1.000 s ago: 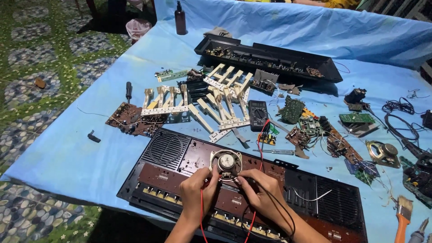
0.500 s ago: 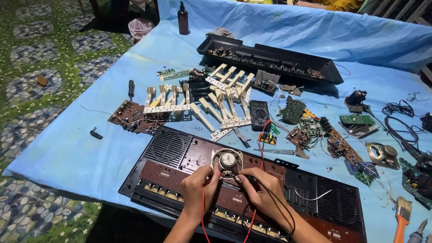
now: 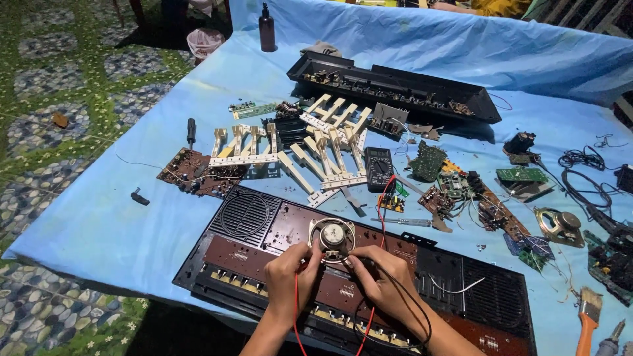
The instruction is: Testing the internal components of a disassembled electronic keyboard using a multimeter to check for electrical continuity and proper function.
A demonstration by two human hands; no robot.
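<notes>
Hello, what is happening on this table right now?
A person works over an opened keyboard panel on a table with a blue cloth. The left hand and right hand both touch the lower edge of a small round speaker resting on the panel, with red and black wires running under the hands. White key sets, circuit boards and a multimeter lie behind.

light: bright, even daylight on blue cloth (image 3: 99,224) | shadows: soft, dark under cloth's near edge | focus: sharp, no blur | edges: mild wide-angle bend
</notes>
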